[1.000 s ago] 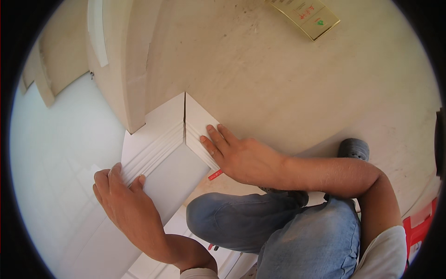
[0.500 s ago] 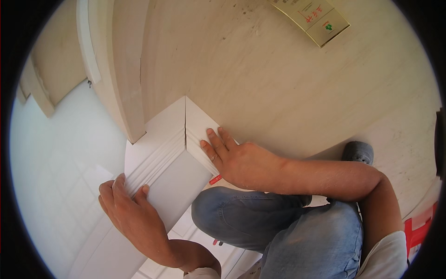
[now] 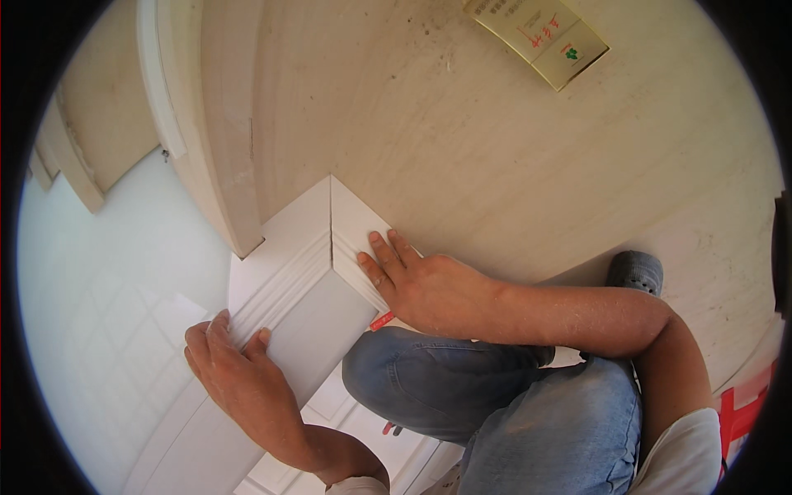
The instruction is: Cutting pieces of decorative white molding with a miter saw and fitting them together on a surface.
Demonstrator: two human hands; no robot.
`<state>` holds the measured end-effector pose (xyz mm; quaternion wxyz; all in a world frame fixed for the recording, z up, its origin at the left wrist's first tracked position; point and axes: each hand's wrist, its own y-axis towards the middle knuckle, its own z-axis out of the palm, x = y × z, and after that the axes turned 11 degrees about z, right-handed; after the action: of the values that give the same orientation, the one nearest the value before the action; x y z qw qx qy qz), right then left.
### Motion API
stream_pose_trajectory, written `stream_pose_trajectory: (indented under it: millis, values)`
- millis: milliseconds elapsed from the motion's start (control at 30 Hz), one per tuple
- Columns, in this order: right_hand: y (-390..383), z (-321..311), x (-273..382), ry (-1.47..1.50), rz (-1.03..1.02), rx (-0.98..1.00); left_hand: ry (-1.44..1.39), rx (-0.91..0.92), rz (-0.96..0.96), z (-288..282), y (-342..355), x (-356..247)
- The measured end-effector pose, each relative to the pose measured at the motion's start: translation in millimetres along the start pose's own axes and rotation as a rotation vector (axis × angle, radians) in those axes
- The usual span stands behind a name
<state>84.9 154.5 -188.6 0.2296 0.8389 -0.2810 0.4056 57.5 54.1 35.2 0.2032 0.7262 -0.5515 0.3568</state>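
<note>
Two white moulded trim boards meet at a mitred corner, with a thin dark seam between them. My left hand [image 3: 243, 375] grips the long left trim board [image 3: 285, 285], thumb on its top face and fingers curled over its outer edge. On the shorter right trim board [image 3: 353, 216] my right hand [image 3: 429, 285] lies flat, fingers stretched and slightly spread near the seam. A small red object [image 3: 381, 321] sticks out below the right hand; its kind is hidden.
A beige upright frame [image 3: 239, 190] touches the left board's outer edge. A gold box [image 3: 544, 37] lies on the beige surface [image 3: 462, 157] at the far side. My bent knee [image 3: 412, 375] is close below the corner. Something red [image 3: 742, 412] stands at the right edge.
The seam at the mitred corner has narrowed. My left hand and the left board have shifted slightly right in view; my right hand has barely moved.
</note>
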Motion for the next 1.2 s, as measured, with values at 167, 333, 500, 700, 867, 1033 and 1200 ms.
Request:
stream_pose_trajectory:
  millis: [167,333,500,700,867,1033,1200]
  values:
    - [-1.0,0.5,-2.2,0.032,0.001,-0.024,-0.051,0.023,0.002,0.5,1.6,4.9]
    - [-1.1,3.2,-3.7,0.008,-0.002,-0.067,-0.091,0.009,-0.055,-2.2,1.5,-0.5]
    - [0.9,-0.5,-5.6,0.046,-0.017,-0.073,-0.066,0.019,-0.032,-6.3,0.8,-4.1]
    - [-0.6,-3.3,-6.0,0.053,-0.01,-0.011,-0.033,0.02,-0.008,-5.9,-1.9,-3.3]
    - [-2.9,-5.9,-4.9,0.028,0.017,0.024,0.013,0.019,0.006,-7.9,-3.1,-5.4]
    - [-2.3,-8.5,-6.3,0.036,0.036,0.066,0.055,0.028,0.023,-8.7,-4.0,-7.5]
    - [-1.7,-9.2,-6.0,0.042,0.047,0.059,0.07,0.015,0.038,-7.7,-4.3,-7.3]
